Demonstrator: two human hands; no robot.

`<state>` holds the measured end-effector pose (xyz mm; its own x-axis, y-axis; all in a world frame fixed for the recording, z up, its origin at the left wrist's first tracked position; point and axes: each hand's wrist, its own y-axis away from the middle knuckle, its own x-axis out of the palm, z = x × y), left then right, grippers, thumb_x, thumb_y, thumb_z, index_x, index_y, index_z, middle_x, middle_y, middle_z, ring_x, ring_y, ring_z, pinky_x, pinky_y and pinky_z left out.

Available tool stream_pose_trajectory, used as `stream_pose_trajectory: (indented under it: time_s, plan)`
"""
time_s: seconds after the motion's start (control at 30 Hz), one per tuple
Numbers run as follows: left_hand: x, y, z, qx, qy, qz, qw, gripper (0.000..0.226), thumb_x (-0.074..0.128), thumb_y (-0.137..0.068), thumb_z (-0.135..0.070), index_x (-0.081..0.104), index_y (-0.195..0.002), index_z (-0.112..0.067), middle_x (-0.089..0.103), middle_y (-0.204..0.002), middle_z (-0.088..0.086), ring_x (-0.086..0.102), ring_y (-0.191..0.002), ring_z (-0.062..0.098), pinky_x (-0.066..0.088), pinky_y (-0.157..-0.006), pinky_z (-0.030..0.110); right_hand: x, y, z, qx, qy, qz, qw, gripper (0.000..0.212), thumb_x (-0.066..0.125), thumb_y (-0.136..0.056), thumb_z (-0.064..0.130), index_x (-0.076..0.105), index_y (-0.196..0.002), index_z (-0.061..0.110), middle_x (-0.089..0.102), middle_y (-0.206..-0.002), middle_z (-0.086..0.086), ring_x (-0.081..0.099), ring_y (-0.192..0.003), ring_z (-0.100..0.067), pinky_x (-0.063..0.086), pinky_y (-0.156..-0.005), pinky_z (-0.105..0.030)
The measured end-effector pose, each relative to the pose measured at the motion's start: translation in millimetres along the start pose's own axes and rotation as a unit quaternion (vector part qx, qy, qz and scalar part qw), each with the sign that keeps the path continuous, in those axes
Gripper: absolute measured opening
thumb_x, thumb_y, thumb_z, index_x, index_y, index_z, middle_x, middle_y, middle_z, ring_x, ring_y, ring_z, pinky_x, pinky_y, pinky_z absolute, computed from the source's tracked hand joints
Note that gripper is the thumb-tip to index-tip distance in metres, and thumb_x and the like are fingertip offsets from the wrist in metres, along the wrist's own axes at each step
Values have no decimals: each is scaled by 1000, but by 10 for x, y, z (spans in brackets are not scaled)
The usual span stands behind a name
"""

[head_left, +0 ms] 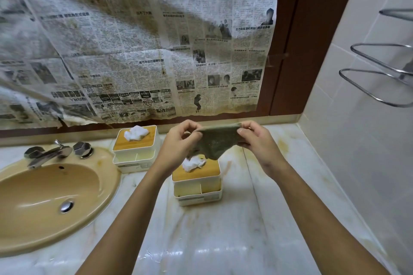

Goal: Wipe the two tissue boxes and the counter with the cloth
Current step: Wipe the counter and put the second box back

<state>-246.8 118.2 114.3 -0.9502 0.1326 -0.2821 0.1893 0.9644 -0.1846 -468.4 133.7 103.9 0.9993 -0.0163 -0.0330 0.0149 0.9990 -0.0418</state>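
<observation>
Green cloth [218, 140] hangs between left hand [178, 142] and right hand [260, 144], each grip pinching a corner.

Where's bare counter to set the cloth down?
Bare counter in front of the near tissue box, between sink and right wall; also a strip right of that box. Crowded around the far tissue box beside the sink.

Head-worn view — forward, downward, near counter [223, 241]
</observation>
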Motion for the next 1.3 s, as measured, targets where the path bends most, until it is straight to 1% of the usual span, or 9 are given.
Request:
stream_pose_trajectory:
  time_s: [0.13,0.3,0.4,0.53,0.67,0.83,1.03,1.13,1.3]
  plan:
    - [44,-114,18,-31,-30,67,997,10,53,-97,-13,63,-95,-14,64,-84,-7,57,-73,4,45,-61,19,-89,5,11,-32,42,-34,998,11,56,-100,17,62,-109,14,72,-89,-15,65,-80,-11,55,-81,-36]
    - [257,-262,187,-78,-44,155,984,20,53,-88,-4,68,-98,-10,67,-86,-5,57,-76,8,45,-66,25,-298,38,-155,-29,138,-114,983,8,54,-100,24,62,-104,24,67,-92,7,61,-85,-2,44,-62,-8]
    - [501,-315,311,-122,-69,214,967,24,55,-82,-18,73,-97,-16,71,-91,6,62,-79,16,49,-70,36,-469,87,-391,-3,174,-118,978,8,54,-100,23,62,-103,25,67,-98,7,62,-92,-3,47,-70,-13]
    - [874,-453,436,-141,-120,290,939,15,66,-90,-19,74,-89,-7,68,-76,-5,60,-72,8,51,-71,29,-740,102,-561,22,187,-104,977,9,55,-100,22,62,-100,27,68,-97,4,64,-91,-7,52,-72,-22]
    - [1107,-689,531,-163,-155,357,907,24,67,-93,-21,68,-92,4,63,-84,6,59,-75,15,54,-70,28,-1006,81,-633,66,169,-72,981,10,51,-102,25,60,-101,28,73,-86,0,68,-79,-14,50,-65,-24]
    - [1226,-984,591,-158,-246,453,842,9,63,-95,-21,69,-91,-16,70,-89,-3,65,-80,8,52,-77,28,-1189,-43,-758,150,83,34,985,15,47,-105,26,61,-107,21,73,-86,2,68,-73,-10,51,-64,-22]
    - [1263,-1334,892,-143,-305,386,859,18,63,-95,-23,70,-112,-19,69,-103,-2,66,-90,14,51,-72,26,-1346,-422,-1436,173,283,-88,939,29,51,-98,12,62,-122,23,65,-118,-5,60,-111,-24,44,-84,-28]
    - [1278,-1524,1179,-126,-348,311,875,23,60,-98,-24,68,-118,-17,65,-121,2,59,-108,19,44,-83,26,-1185,-407,-1722,152,386,-123,901,40,51,-96,14,56,-136,15,54,-138,-15,50,-125,-35,41,-105,-38]
    - [1267,-1743,1632,-162,-426,286,843,38,50,-103,-24,52,-140,-18,49,-143,12,52,-125,30,42,-103,38,-527,-178,-2132,253,525,-24,812,72,29,-102,51,2,-160,19,-5,-166,-16,-3,-152,-37,-4,-121,-51]
